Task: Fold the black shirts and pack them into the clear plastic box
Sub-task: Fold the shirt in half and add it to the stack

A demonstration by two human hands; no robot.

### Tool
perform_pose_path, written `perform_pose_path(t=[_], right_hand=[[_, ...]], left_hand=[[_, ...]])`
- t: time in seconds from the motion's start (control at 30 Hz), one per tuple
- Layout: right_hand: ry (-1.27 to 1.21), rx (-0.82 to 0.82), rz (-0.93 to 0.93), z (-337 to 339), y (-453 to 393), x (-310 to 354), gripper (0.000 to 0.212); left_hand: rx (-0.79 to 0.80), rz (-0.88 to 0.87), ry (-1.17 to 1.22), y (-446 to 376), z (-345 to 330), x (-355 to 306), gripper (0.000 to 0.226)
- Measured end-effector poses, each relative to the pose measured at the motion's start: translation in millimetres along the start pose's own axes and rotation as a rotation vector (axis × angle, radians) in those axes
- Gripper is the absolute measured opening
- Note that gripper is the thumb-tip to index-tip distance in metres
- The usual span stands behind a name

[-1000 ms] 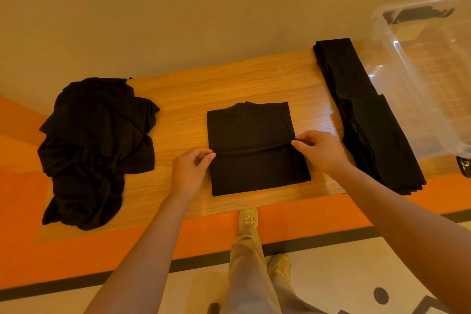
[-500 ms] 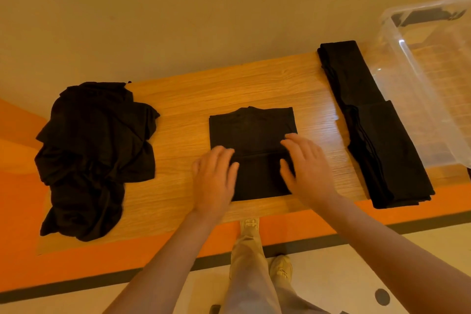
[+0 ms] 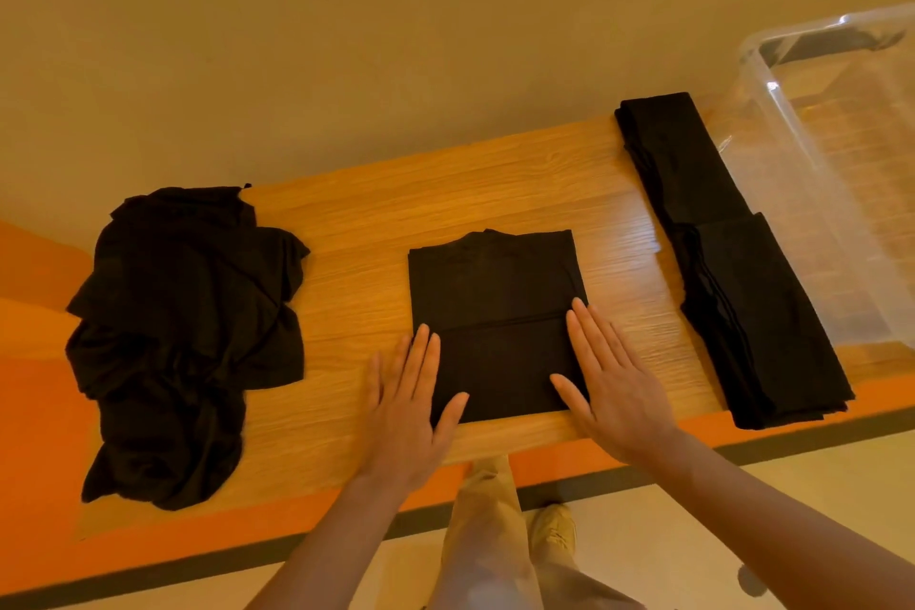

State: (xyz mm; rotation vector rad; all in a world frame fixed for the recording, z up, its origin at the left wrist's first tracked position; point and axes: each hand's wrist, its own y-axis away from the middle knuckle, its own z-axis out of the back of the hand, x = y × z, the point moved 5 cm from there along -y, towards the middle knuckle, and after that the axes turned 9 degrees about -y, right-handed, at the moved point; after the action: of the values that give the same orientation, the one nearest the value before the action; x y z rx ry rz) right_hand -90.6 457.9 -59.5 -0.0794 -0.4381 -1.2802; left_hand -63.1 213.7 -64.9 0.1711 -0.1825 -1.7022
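Two flat palms now replace your pinching grip of a second ago: your left hand and right hand lie open, fingers straight, holding nothing, pressing the side edges of the folded shirt between them on the counter. That fold looks finished. The folded stack lies beyond your right hand, the clear plastic box farther right, and the unfolded pile beyond your left.

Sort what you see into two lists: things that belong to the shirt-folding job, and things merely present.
Job:
folded shirt
left hand
right hand
unfolded heap
folded stacks
clear box

Merely present:
wooden table
shoe
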Motion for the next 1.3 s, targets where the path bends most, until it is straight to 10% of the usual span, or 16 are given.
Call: perform_pose_path(t=[0.27, 0.67, 1.3], right_hand=[[-0.075, -0.086, 0.077, 46, -70, 8, 0.052], [0.025, 0.23, -0.095, 78, -170, 4, 0.03], [-0.408, 0.205, -0.103, 119, -136, -1, 0.028]], left_hand=[[-0.122, -0.074, 0.109, -73, 51, 16, 0.057], [0.27, -0.078, -0.029, -177, 90, 28, 0.005], [0.124, 0.01, 0.528, -132, 122, 44, 0.015]])
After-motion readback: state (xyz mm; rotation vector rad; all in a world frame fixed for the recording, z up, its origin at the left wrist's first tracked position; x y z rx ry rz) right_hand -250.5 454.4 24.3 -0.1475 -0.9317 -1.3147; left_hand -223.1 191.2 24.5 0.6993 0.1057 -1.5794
